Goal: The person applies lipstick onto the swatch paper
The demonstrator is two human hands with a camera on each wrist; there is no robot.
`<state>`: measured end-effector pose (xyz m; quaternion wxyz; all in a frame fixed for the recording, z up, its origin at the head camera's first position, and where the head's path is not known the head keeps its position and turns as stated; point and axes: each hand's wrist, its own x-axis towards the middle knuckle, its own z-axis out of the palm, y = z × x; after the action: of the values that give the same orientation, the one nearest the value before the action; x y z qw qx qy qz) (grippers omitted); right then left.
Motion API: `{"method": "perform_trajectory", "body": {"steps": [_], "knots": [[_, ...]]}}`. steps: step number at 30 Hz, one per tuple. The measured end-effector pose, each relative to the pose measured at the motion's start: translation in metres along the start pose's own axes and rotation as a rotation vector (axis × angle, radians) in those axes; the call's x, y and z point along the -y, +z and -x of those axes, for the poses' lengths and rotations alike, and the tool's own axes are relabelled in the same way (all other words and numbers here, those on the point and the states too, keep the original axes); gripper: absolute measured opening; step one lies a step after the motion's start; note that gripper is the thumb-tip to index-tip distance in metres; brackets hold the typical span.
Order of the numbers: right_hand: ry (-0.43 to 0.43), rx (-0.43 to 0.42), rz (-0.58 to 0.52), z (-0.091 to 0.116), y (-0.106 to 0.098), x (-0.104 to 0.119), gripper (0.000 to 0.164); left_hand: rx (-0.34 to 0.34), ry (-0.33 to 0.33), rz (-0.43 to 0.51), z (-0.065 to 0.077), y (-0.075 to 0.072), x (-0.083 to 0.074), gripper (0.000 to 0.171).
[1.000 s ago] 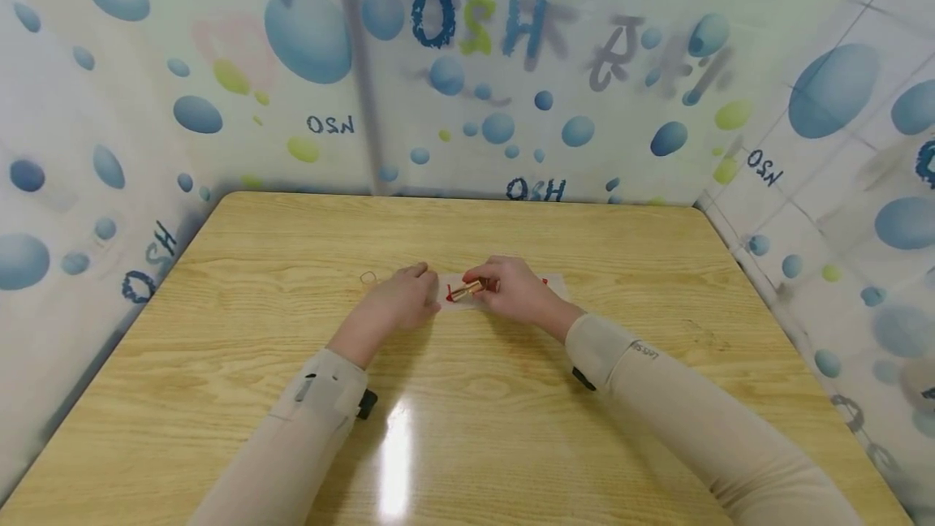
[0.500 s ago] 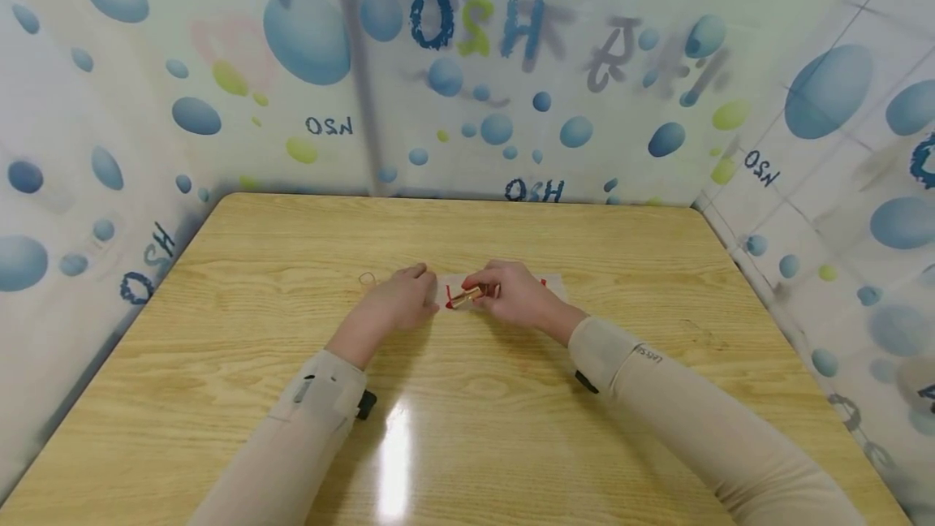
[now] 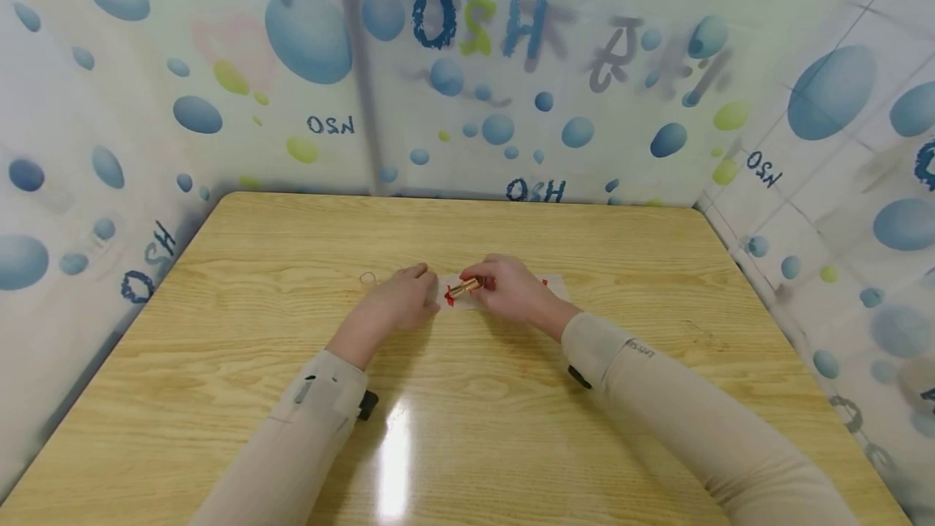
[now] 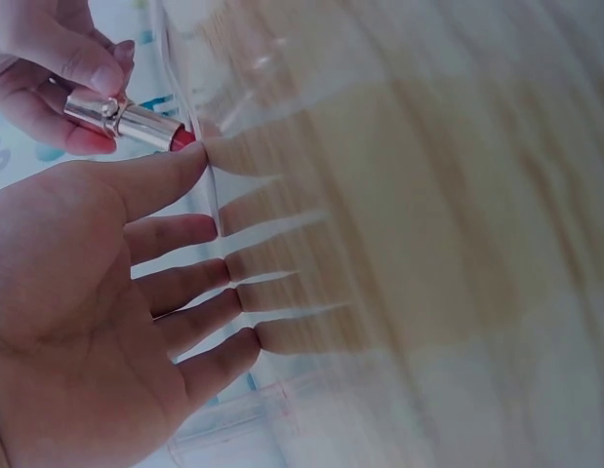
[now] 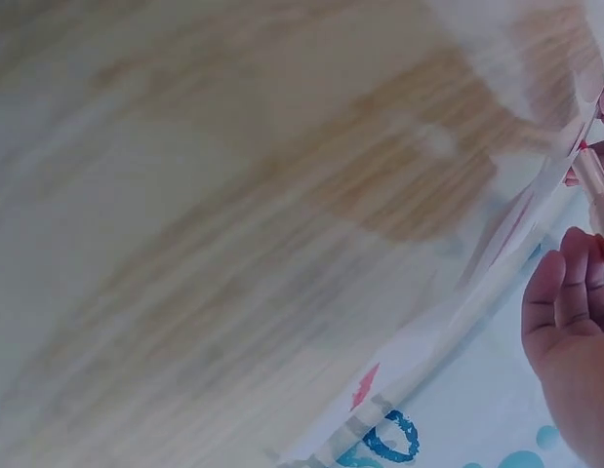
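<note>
My right hand [image 3: 511, 289] pinches a gold-cased lipstick [image 3: 464, 288] between thumb and fingers. In the left wrist view the red tip of the lipstick [image 4: 136, 122] points down at the table side, close by my left thumb. A thin white paper [image 3: 558, 286] lies flat under both hands, with the lipstick tip at its left end. Red marks show on it beside the tip, and another red mark [image 5: 365, 387] is farther right. My left hand [image 3: 400, 299] has its fingers extended, the fingertips resting at the paper's left edge. The right hand covers the paper's middle.
A thin loop like a rubber band [image 3: 368, 278] lies left of the left hand. The wooden table [image 3: 467, 428] reaches back to a patterned curtain [image 3: 511, 144]. A faint dark scuff [image 3: 697, 331] marks the tabletop on the right.
The lipstick tip has moved slightly toward the person and back out at the paper's left end. The red there looks fuller. My left hand has stayed in place.
</note>
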<state>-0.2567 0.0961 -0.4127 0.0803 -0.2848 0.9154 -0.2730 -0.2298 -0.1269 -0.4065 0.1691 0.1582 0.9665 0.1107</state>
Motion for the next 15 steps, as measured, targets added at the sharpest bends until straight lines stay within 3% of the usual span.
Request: {"method": "perform_trajectory", "body": {"steps": [15], "knots": [[0.058,-0.026,0.042,-0.013,-0.001,0.000,0.034,-0.011,0.002,0.004,0.001,0.000,0.000,0.061]]}}
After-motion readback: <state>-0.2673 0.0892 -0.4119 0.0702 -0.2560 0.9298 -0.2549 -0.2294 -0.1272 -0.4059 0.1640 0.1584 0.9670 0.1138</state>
